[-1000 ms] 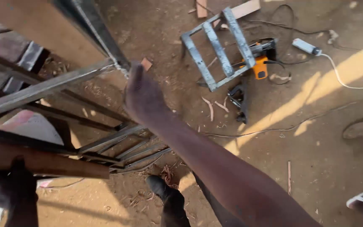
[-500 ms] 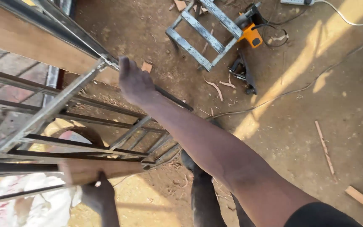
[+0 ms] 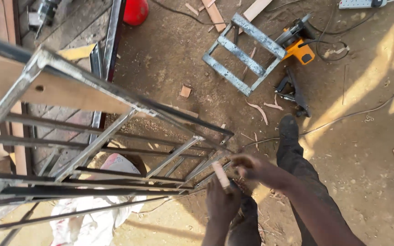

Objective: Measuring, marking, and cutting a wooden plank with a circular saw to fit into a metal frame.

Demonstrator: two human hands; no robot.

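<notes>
The right hand [image 3: 251,167] has dropped from the welded grey steel frame [image 3: 92,146] to meet the left hand [image 3: 222,200], which grips a pale stick [image 3: 220,175]; right grip unclear; frame unfinished

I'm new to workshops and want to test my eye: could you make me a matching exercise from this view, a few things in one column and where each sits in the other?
Things:
1. small frame
2. yellow tool
3. red object
4. wooden piece

Places:
A. at the top edge, beside a dark upright bar
B. held in the left hand
C. flat on the dirt, upper middle
D. on the ground, against the small frame's right end

Pairs: 1-C, 2-D, 3-A, 4-B
</notes>
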